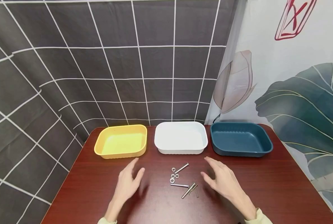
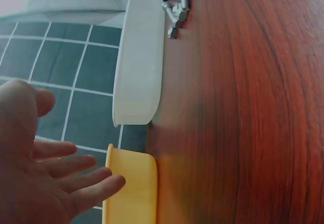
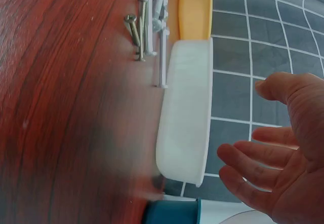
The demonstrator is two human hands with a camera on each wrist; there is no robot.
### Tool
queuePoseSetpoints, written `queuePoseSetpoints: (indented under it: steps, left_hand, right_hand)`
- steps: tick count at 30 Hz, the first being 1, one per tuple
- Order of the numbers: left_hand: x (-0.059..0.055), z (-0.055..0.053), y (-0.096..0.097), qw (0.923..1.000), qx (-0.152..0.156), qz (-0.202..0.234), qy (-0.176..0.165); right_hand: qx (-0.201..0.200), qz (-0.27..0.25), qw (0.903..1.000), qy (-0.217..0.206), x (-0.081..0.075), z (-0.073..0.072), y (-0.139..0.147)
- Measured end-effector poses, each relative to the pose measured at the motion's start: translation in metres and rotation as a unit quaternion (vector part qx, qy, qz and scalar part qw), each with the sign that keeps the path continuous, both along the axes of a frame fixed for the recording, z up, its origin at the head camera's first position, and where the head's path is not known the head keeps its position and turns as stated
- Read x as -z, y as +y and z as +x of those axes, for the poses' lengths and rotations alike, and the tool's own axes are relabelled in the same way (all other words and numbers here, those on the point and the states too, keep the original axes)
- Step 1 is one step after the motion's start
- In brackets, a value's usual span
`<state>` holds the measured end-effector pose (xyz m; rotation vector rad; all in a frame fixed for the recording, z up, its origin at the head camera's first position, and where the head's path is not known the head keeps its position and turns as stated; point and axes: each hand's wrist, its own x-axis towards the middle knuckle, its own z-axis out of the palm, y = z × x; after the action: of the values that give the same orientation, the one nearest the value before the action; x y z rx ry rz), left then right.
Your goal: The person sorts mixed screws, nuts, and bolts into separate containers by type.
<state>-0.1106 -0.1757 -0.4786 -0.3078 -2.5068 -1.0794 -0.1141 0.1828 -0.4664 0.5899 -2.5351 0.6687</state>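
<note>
Between the two hands a small group of metal hardware lies on the table. Several hex nuts [image 1: 172,180] sit beside a bolt [image 1: 181,168] that points to the upper right. Nearer the front, another bolt [image 1: 179,185] lies sideways by a thick metal pin [image 1: 188,190] and thin screws [image 1: 196,192]. To the left, my left hand [image 1: 128,183] hovers over the table with its fingers extended, holding nothing. My right hand [image 1: 223,179] hovers on the other side, fingers also extended and nothing in them. Both palms show in the wrist views.
Along the back edge of the dark red table [image 1: 79,193] stand a yellow tray [image 1: 121,154], a white tray [image 1: 181,151] and a dark blue tray [image 1: 242,153]. Behind them hangs a grey gridded cloth [image 1: 155,62], with a floral curtain [image 1: 303,124] on the right.
</note>
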Motion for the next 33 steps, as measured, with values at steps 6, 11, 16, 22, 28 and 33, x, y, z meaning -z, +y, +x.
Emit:
queuePoseSetpoints:
  steps: [6,11,16,22,28,33]
  left_hand:
    - [0.000,-0.004,-0.010,0.9930,-0.032,0.112,-0.020]
    - [0.000,-0.007,-0.020,0.9825,-0.074,0.163,-0.051]
    - [0.002,-0.009,-0.032,0.9620,-0.109,0.236,-0.084]
    - [0.002,-0.017,-0.049,0.9235,-0.179,0.329,-0.084]
    - [-0.004,-0.023,-0.066,0.8819,-0.202,0.420,-0.071]
    - [-0.008,-0.028,-0.076,0.8611,-0.217,0.452,-0.082]
  right_hand:
    - [-0.010,-0.013,0.9998,0.015,0.004,0.000,-0.007]
    - [-0.021,-0.023,0.9993,0.021,0.007,0.000,-0.011]
    - [-0.031,-0.041,0.9987,0.002,0.010,0.000,-0.014]
    - [-0.046,-0.069,0.9965,-0.016,0.014,0.000,-0.019]
    - [-0.074,-0.095,0.9927,-0.012,0.015,-0.001,-0.025]
    - [-0.080,-0.099,0.9916,-0.019,0.015,-0.001,-0.028]
